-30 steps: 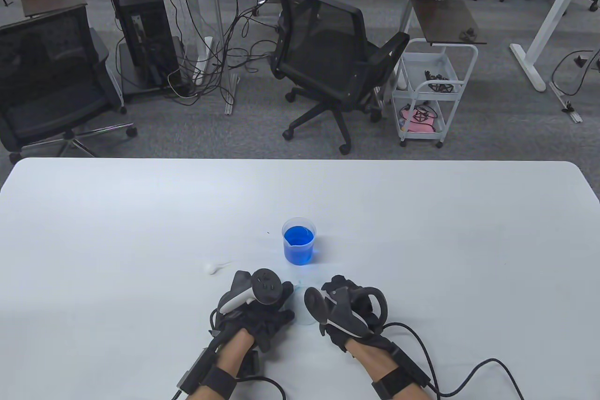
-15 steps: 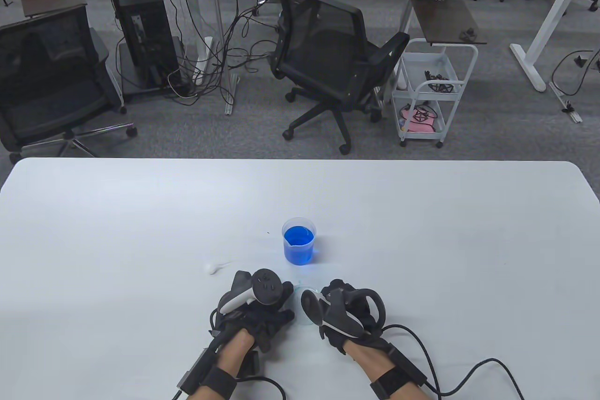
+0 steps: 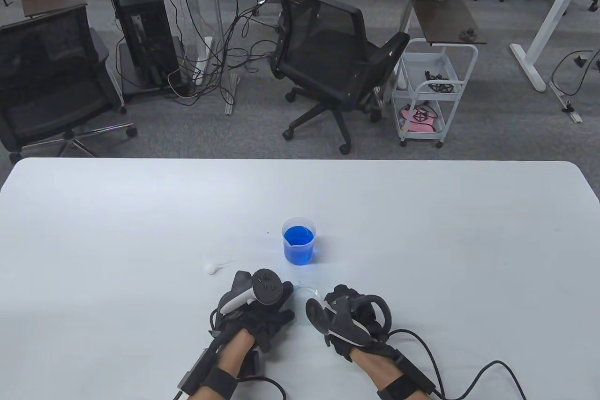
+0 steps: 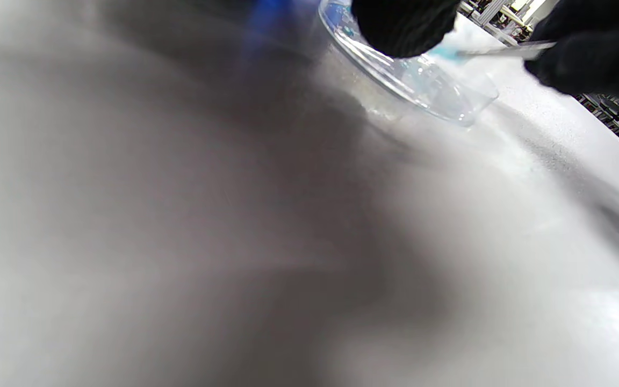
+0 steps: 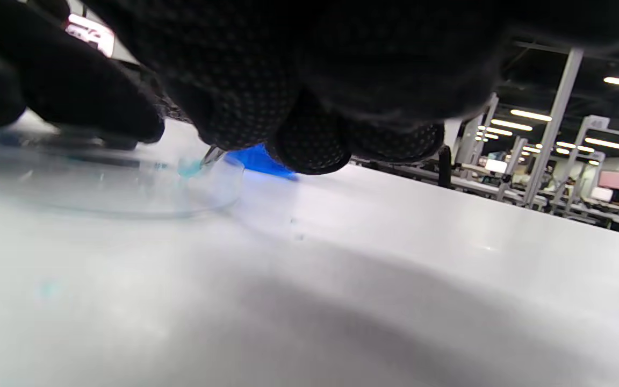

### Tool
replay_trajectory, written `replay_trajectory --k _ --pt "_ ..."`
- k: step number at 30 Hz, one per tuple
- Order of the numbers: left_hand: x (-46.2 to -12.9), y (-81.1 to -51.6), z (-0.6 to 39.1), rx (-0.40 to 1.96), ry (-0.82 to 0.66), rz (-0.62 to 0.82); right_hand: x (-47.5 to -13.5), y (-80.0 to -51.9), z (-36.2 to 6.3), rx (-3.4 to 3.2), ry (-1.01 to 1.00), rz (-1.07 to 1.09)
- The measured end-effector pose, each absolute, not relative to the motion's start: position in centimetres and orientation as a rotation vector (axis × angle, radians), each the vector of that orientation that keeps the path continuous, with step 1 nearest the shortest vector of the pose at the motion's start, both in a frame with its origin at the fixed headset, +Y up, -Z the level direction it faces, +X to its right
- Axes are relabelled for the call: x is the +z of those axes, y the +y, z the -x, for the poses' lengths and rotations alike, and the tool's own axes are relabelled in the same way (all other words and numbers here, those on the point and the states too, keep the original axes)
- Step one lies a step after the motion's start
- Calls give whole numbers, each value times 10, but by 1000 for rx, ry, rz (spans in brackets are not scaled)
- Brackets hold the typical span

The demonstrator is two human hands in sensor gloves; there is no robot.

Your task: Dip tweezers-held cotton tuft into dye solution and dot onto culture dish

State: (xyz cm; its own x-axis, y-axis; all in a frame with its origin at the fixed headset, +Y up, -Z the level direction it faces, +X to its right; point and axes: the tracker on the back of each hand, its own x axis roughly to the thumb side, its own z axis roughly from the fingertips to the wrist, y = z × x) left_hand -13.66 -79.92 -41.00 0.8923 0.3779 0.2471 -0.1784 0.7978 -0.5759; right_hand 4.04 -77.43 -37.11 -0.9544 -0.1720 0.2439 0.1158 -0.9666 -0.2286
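Note:
A clear culture dish lies on the white table between my hands. My left hand holds its left rim; a left fingertip touches the rim in the left wrist view. My right hand pinches metal tweezers that grip a blue-stained cotton tuft. The tuft sits low over the dish, at its floor. A beaker of blue dye stands just beyond the dish.
A spare white cotton piece lies on the table left of the beaker. Glove cables trail off the near edge behind both wrists. Office chairs and a cart stand on the floor beyond the table.
My right hand has drawn back slightly toward me and to the right, so more of the dish shows. The left hand, beaker and cotton piece have not moved.

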Motion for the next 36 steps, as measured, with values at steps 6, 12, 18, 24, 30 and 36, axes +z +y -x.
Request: replay_trajectory --k 6,12,18,24,30,36 --pt "-411 -799 137 306 -363 576 -371 -772 -40 -2963 330 397" --pt "-411 -799 138 308 -359 576 -358 -749 -50 -3036 421 399" --pt "-411 -799 138 310 -360 572 -356 -762 -41 -2997 345 437" --pt "-411 -799 139 309 -361 571 -361 -776 -36 -2956 285 442" --pt "-411 -799 139 311 -359 572 -359 -766 -39 -2991 332 434" --pt "-411 -799 138 312 -357 575 -349 -747 -36 -3036 438 457"
